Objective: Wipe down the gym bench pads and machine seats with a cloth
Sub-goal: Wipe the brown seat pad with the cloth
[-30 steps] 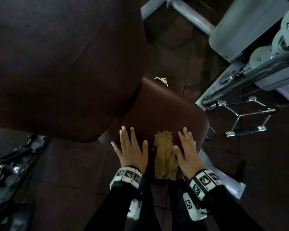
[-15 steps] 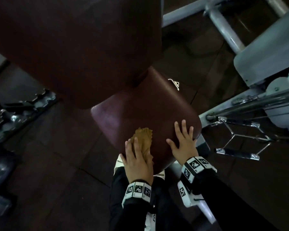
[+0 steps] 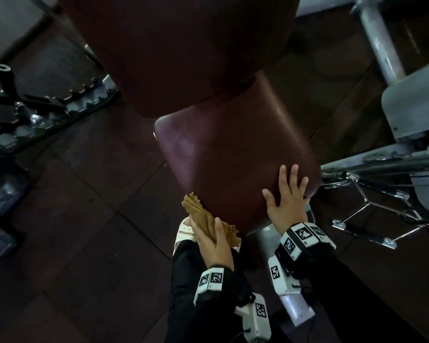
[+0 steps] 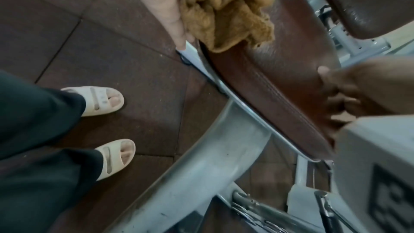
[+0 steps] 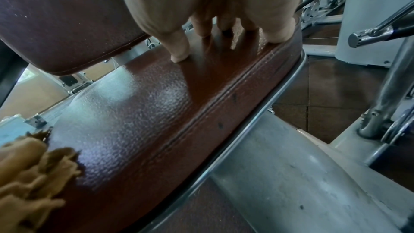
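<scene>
Maroon vinyl, pebbled and stitched along its rim, covered the machine seat on which the right hand lay flat, its fingers straight and spread, the tips pressing the pad close to the near right corner. Off to the left of that hand, at the seat's near left corner, the left hand gripped a bunched mustard-brown cloth, fingers and thumb curled around it. The cloth touched the seat's edge, with one frayed end sticking out beyond the fingers and the other trailing back past the thumb; the left wrist view showed the wad pressed against the side of the pad just above the metal rim. Beyond both hands, a larger backrest pad of the same dark red vinyl hung over the far end of the seat. Below the hands, a thick grey steel frame tube ran under the seat. Cream slide sandals and black trouser legs stood on the dark brown floor tiles left of the frame. To the right of the right hand lay a chrome cable handle and grey machine parts.
</scene>
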Demonstrator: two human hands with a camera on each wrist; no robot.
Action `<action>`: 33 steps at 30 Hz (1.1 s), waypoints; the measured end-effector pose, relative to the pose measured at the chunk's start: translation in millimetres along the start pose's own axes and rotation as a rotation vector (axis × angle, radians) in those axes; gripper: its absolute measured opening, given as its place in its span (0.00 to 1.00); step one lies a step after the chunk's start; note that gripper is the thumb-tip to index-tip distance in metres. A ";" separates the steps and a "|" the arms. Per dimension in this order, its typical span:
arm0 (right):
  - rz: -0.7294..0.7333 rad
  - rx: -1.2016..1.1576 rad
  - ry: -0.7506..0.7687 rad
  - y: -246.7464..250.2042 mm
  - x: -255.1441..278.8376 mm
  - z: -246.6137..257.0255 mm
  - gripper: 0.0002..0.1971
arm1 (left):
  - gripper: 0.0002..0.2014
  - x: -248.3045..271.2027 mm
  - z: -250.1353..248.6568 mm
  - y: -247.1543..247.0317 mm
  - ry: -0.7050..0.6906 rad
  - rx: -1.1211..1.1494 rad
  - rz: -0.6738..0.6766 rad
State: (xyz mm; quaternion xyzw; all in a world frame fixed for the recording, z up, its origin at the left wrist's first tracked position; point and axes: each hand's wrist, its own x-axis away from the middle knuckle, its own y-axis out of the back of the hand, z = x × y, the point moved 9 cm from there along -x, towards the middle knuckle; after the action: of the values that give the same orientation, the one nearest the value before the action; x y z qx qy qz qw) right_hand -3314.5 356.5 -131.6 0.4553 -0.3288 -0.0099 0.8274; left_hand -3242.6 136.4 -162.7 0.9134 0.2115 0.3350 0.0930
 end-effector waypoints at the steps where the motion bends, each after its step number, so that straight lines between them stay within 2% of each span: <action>1: -0.002 0.008 0.002 0.4 0.5 0.7 0.36 | 0.34 -2.3 -0.3 -1.1 0.011 0.003 0.002; 4: -0.003 0.012 0.000 1.1 0.8 1.5 0.36 | 0.34 -27.3 -12.6 0.8 0.010 -0.051 -0.031; 7: -0.008 0.020 -0.001 0.2 0.2 1.5 0.36 | 0.34 -69.6 -39.7 8.4 -0.059 -0.104 -0.063; 11: -0.018 0.012 -0.002 -0.9 -0.9 0.4 0.36 | 0.34 -119.3 -64.9 11.0 -0.054 -0.175 -0.028; 13: -0.013 0.007 -0.006 -1.3 -0.9 0.2 0.36 | 0.34 -119.9 -65.3 11.3 -0.052 -0.174 -0.033; 16: -0.007 0.013 -0.012 -1.1 -1.6 0.8 0.36 | 0.34 -90.2 -51.4 9.6 -0.078 -0.165 -0.044; 19: -0.001 0.008 -0.022 -1.5 -2.0 0.3 0.36 | 0.35 -59.3 -33.8 6.1 -0.056 -0.143 -0.008; 21: -0.002 0.004 -0.026 -1.7 -2.4 -0.2 0.36 | 0.36 -59.9 -32.9 5.7 -0.039 -0.144 0.011; 24: -0.005 -0.004 -0.034 -1.9 -2.9 -1.1 0.36 | 0.36 -92.1 -52.1 8.7 -0.062 -0.181 0.003; 29: -0.021 -0.006 -0.025 -2.0 -3.2 -1.0 0.36 | 0.34 -174.0 -110.1 12.2 -0.107 -0.257 -0.013; 33: -0.015 0.016 -0.026 -3.0 -4.9 -2.5 0.36 | 0.34 -196.0 -128.5 9.9 -0.105 -0.249 0.028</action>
State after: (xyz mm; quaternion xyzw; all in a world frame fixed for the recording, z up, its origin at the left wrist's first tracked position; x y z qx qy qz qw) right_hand -3316.2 358.2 -137.4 0.4641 -0.3362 -0.0195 0.8193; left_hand -3457.6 43.2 -174.4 0.9140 0.1505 0.3115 0.2119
